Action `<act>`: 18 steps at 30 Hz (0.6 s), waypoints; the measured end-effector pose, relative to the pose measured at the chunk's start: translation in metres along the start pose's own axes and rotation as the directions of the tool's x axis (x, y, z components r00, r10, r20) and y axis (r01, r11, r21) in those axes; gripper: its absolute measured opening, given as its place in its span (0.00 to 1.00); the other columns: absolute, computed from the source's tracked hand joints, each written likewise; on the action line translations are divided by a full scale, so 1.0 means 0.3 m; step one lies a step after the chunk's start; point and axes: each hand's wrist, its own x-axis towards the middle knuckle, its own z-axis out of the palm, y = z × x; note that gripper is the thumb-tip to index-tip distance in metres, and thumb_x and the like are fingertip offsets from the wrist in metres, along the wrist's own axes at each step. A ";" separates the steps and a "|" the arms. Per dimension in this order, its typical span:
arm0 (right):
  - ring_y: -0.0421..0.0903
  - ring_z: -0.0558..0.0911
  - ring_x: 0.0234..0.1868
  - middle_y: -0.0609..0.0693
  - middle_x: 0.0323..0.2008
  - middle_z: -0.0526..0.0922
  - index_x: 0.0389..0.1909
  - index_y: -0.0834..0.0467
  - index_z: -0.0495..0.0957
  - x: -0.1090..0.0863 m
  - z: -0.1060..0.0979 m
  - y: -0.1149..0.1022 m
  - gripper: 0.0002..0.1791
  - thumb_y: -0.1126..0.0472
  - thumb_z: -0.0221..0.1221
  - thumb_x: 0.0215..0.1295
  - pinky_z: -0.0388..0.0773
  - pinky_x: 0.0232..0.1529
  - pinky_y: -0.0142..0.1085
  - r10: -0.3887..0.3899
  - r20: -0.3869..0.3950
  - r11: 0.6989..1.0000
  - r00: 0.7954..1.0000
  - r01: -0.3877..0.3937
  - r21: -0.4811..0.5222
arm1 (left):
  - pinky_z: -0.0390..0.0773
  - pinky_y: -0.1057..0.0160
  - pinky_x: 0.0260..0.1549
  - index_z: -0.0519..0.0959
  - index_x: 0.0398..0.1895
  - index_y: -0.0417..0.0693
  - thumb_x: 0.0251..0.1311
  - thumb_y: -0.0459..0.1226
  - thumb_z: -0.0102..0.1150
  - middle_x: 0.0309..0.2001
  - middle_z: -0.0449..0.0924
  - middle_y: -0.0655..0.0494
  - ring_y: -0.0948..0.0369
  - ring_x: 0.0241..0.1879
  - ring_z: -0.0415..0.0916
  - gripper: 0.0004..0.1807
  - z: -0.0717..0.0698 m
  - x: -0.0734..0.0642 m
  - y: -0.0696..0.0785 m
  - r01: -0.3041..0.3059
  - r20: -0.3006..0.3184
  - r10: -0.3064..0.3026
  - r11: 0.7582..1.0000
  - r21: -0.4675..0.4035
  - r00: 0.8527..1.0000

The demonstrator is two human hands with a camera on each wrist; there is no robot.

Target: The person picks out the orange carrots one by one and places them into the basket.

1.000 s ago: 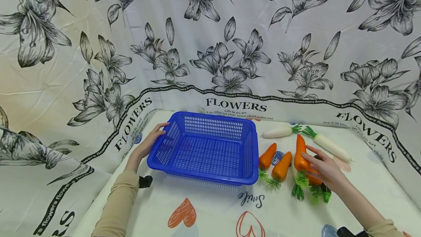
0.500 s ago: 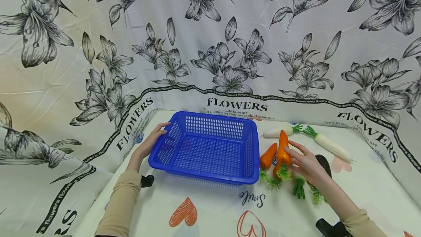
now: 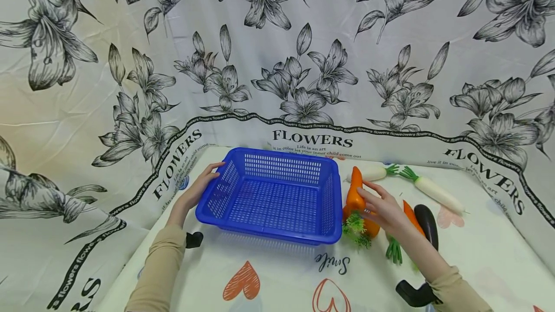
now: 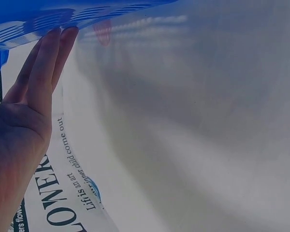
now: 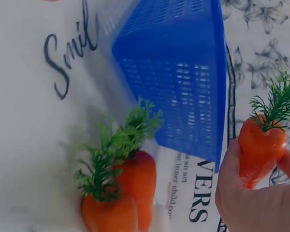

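Note:
A blue perforated plastic basket [image 3: 277, 201] stands on the table's middle with nothing inside it. My left hand [image 3: 197, 191] reaches its left side, fingers mostly straight and fingertips at the rim, as the left wrist view shows from below. My right hand [image 3: 383, 206] pinches an orange carrot [image 3: 355, 194] between thumb and fingers, just right of the basket. The held carrot points tip up in the head view, and its feathery green top [image 5: 280, 99] shows in the right wrist view. Below it lie two more carrots [image 5: 111, 215], partly covered in the head view.
Two white radishes [image 3: 438, 194] with green tops lie at the back right. An eggplant [image 3: 427, 225] and another carrot [image 3: 409, 213] lie behind the right forearm, near a green stem bunch [image 3: 393, 249]. A flowered curtain [image 3: 303, 61] rises behind the table.
My right hand has carried the carrot leftward from beside the eggplant to the basket's right edge, uncovering the eggplant and the carrot beside it. My left hand and the basket have barely moved.

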 end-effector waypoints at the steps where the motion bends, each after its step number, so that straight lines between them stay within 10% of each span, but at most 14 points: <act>1: 0.38 0.77 0.43 0.48 0.53 0.72 0.75 0.51 0.44 0.003 0.008 -0.002 0.43 0.47 0.56 0.66 0.77 0.49 0.35 0.000 0.006 1.000 1.000 0.000 0.007 | 0.70 0.67 0.46 0.50 0.74 0.51 0.75 0.42 0.31 0.73 0.45 0.43 0.42 0.64 0.58 0.26 0.001 0.001 0.000 0.001 0.000 -0.001 1.000 -0.001 1.000; 18: 0.41 0.80 0.44 0.61 0.66 0.61 0.75 0.51 0.45 0.044 0.143 -0.034 0.41 0.52 0.55 0.67 0.76 0.52 0.38 -0.050 0.057 0.990 0.997 0.041 0.137 | 0.70 0.65 0.46 0.48 0.75 0.54 0.75 0.44 0.31 0.73 0.46 0.43 0.42 0.63 0.60 0.27 0.000 0.005 -0.009 0.008 0.000 -0.008 1.000 0.012 1.000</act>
